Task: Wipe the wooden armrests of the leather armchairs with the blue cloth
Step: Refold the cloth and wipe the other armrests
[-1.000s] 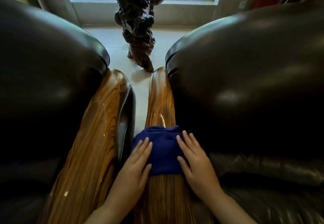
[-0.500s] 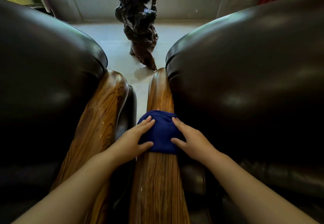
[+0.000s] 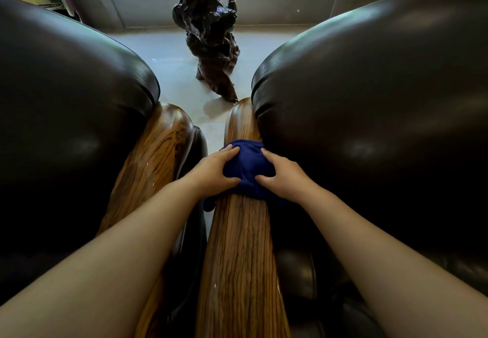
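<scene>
A blue cloth (image 3: 247,168) lies bunched over the glossy wooden armrest (image 3: 241,253) of the right dark leather armchair (image 3: 369,115). My left hand (image 3: 212,171) presses on the cloth's left side and my right hand (image 3: 284,176) on its right side, fingers curled into the fabric. A corner of the cloth hangs down on the armrest's left. The left armchair (image 3: 66,105) has its own wooden armrest (image 3: 153,160), a narrow gap away.
A dark gnarled wood sculpture (image 3: 211,28) stands on the pale tiled floor (image 3: 169,55) just beyond the armrests. A window and low wall close the far side. The gap between the two chairs is narrow.
Both hands have pushed the cloth forward along the right armrest, away from me, and my arms are now stretched out further. The cloth has bunched up between the hands.
</scene>
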A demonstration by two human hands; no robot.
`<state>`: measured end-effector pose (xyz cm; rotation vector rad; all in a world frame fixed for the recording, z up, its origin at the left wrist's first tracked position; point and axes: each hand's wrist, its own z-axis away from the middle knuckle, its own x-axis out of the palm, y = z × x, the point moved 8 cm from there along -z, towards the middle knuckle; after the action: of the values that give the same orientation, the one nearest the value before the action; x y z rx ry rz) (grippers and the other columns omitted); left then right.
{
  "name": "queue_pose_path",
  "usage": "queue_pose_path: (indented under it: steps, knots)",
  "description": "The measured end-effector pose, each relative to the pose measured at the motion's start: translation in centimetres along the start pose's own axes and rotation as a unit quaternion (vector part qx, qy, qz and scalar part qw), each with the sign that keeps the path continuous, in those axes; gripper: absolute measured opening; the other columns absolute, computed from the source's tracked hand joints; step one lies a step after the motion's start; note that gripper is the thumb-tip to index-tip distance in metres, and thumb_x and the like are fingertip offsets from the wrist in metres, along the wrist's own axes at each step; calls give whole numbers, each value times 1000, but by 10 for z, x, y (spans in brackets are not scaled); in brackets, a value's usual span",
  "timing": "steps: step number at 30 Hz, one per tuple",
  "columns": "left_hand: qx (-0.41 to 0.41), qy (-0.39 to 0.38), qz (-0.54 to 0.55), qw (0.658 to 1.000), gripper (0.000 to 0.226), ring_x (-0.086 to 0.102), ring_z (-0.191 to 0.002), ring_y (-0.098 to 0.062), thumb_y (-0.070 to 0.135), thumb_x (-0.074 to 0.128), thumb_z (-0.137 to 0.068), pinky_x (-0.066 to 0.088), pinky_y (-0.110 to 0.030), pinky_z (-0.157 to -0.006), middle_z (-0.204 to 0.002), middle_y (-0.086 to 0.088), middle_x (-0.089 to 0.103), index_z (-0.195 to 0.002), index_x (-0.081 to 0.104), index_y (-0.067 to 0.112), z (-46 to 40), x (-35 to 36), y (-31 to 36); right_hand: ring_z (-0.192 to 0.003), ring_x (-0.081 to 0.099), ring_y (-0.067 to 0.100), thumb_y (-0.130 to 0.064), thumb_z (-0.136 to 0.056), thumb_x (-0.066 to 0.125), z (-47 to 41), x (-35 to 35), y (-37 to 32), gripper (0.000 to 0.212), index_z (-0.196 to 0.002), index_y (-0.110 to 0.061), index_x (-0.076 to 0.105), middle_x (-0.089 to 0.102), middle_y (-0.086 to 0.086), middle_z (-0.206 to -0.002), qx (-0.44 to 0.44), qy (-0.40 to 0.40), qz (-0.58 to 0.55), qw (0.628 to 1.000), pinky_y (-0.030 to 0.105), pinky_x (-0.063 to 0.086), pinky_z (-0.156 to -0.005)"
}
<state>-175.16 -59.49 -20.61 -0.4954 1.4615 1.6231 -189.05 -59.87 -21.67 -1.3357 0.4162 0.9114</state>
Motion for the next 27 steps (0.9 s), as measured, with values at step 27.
queue_pose_path:
  steps: [27]
  knots:
    - [18,-11,143,990,21,67,-80,-11,11,71,-72,53,-20,-66,-87,0,70,-88,65,22,119,-111,101,-76,65,4,-21,-68,75,133,-147,-106,23,-90,-25,70,71,-6,-82,-82,-28,-22,996,20,52,-68]
